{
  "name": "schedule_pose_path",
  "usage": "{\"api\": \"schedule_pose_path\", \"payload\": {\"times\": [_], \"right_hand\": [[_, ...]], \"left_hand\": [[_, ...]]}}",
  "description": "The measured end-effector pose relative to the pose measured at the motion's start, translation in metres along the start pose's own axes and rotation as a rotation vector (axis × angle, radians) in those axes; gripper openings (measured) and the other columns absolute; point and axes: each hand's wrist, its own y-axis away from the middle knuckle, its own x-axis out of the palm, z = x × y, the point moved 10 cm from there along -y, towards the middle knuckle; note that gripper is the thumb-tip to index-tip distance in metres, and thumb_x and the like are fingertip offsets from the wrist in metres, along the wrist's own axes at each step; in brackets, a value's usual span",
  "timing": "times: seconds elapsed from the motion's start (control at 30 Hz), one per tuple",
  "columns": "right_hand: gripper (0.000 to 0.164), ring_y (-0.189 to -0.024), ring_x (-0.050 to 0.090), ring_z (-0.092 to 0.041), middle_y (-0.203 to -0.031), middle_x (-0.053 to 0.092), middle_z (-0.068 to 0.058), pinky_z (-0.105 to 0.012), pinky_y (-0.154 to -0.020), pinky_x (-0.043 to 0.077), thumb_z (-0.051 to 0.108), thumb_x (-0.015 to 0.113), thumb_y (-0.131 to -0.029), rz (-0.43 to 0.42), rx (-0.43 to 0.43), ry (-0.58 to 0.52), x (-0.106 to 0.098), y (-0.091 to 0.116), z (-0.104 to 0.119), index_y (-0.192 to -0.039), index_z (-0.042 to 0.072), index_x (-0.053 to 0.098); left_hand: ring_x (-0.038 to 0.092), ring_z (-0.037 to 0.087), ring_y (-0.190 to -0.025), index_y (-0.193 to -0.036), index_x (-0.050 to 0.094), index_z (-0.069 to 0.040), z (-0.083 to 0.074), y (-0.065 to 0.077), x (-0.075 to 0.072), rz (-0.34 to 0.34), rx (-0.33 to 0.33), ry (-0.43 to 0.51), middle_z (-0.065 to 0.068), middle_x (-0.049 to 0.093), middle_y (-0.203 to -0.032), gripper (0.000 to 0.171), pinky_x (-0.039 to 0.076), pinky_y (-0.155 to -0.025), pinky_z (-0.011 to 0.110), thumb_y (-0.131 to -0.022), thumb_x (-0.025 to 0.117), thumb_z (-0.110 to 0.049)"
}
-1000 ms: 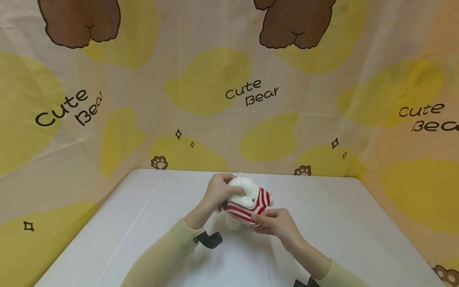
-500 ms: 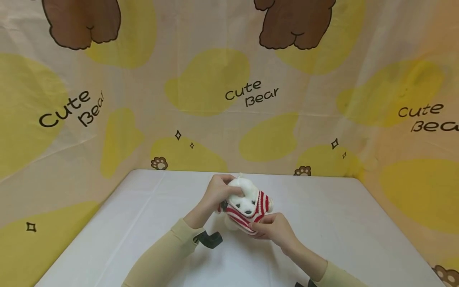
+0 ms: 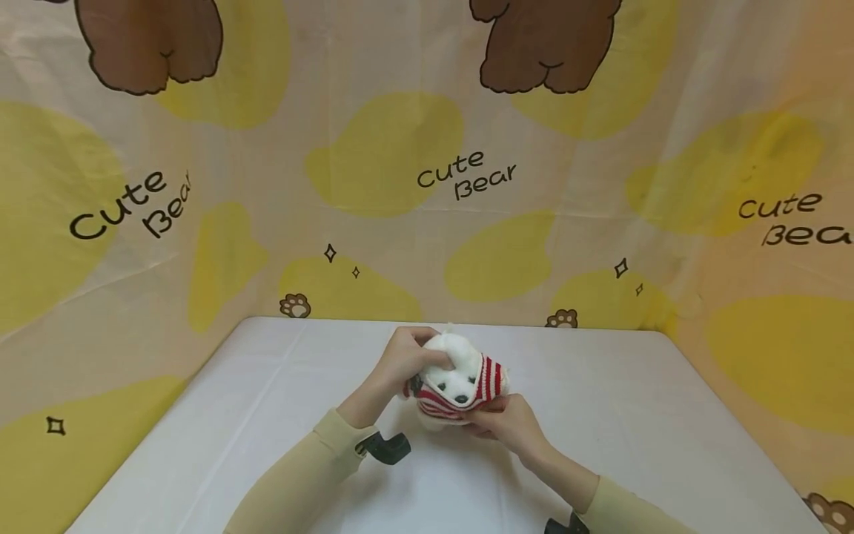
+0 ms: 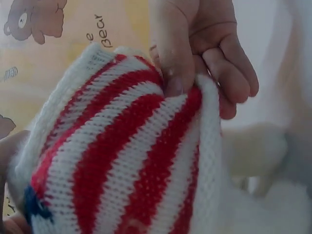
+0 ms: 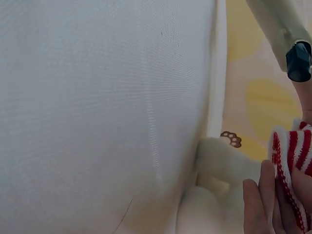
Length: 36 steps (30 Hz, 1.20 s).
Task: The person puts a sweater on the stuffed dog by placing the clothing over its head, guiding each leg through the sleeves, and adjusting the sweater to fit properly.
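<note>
A white plush animal (image 3: 462,380) with dark eyes and nose faces the head camera, held over the table. My left hand (image 3: 405,362) grips its head from the upper left, thumb across the top. A red-and-white striped knitted garment (image 3: 492,377) frames the face. My right hand (image 3: 512,426) pinches the garment's lower edge between thumb and fingers. In the left wrist view the stripes of the knit (image 4: 122,151) fill the middle, and the right thumb (image 4: 175,73) presses its white border. White plush limbs (image 5: 200,209) show blurred in the right wrist view.
A white-covered table (image 3: 300,415) lies under the hands. Behind it hangs a yellow patterned cloth (image 3: 400,252) printed with bears and lettering. Black wrist-camera mounts (image 3: 387,448) stick out below both forearms.
The garment's front edge has gone down from over the face, so eyes and nose now show. My right hand has moved slightly down and left with the edge. The left hand keeps its grip.
</note>
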Motion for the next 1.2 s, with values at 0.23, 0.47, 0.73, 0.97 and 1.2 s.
{"api": "schedule_pose_path", "payload": {"times": [0.23,0.47,0.73,0.97,1.2], "right_hand": [[0.035,-0.083,0.071,-0.026,-0.096,0.070,-0.022,-0.036,-0.076,0.056,0.011,0.066,-0.086,0.043,0.020,-0.034,-0.009,-0.003,-0.008,-0.108,-0.015,0.060],[0.032,-0.093,0.068,-0.023,-0.108,0.068,-0.021,-0.034,-0.082,0.055,0.005,0.059,-0.089,-0.079,-0.023,0.009,-0.049,-0.012,0.006,-0.118,-0.008,0.058],[0.046,-0.116,0.059,-0.027,-0.125,0.062,-0.011,-0.038,-0.096,0.047,0.027,0.070,-0.086,0.026,-0.341,0.241,-0.067,-0.017,0.067,-0.125,0.008,0.058],[0.054,-0.111,0.061,-0.024,-0.124,0.062,-0.009,-0.031,-0.089,0.052,0.028,0.076,-0.080,0.206,-0.340,0.285,-0.052,-0.026,0.064,-0.126,0.009,0.058],[0.035,-0.076,0.065,-0.014,-0.098,0.070,-0.005,-0.026,-0.068,0.054,0.025,0.078,-0.077,0.115,-0.359,0.270,-0.056,-0.032,0.054,-0.108,0.012,0.068]], "left_hand": [[0.059,0.019,-0.078,-0.091,0.070,-0.014,-0.006,0.005,0.002,0.056,0.025,-0.056,0.003,0.067,-0.094,0.033,0.051,-0.056,0.032,-0.061,0.081,-0.021],[0.059,0.022,-0.076,-0.097,0.067,-0.017,-0.010,0.009,-0.002,0.074,0.042,-0.120,0.005,0.066,-0.096,0.038,0.043,-0.038,0.031,-0.063,0.081,-0.026],[0.060,0.022,-0.084,-0.111,0.065,-0.017,-0.015,0.008,-0.004,0.056,0.062,-0.136,0.006,0.067,-0.105,0.052,0.045,-0.044,0.030,-0.064,0.083,-0.029],[0.060,0.021,-0.083,-0.111,0.066,-0.018,-0.018,0.007,-0.003,0.053,0.066,-0.151,0.004,0.068,-0.105,0.052,0.043,-0.042,0.030,-0.064,0.084,-0.030],[0.060,0.022,-0.084,-0.109,0.066,-0.018,-0.019,0.007,-0.001,0.061,0.079,-0.158,0.005,0.068,-0.104,0.049,0.045,-0.044,0.031,-0.065,0.084,-0.031]]}}
